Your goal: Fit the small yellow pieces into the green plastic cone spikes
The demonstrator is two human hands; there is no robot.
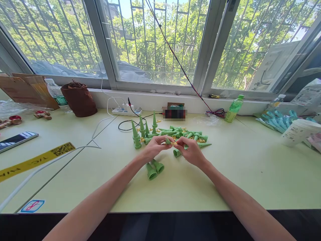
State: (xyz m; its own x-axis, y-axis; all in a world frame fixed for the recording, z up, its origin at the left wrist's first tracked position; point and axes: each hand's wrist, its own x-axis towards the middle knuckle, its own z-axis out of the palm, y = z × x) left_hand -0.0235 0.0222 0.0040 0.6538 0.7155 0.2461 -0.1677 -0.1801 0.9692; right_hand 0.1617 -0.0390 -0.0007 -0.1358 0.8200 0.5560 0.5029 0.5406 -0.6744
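My left hand [155, 146] and my right hand [191, 151] meet over the pale green table [225, 180], fingers pinched together on a small green cone with a yellow piece [170, 142] between them. Just behind lies a pile of green cone spikes and small yellow parts [185, 134]. Several green cones [140, 134] stand upright to the left of the pile. Two more green cones [154, 168] lie under my left wrist, open ends toward me.
A power strip [126, 110] with white and black cables sits at the back by the window sill. A brown pouch [79, 98], a phone [16, 140] and yellow tape [35, 160] are on the left. A green bottle [233, 108], paper cup [298, 132] and blue packets [278, 120] are on the right.
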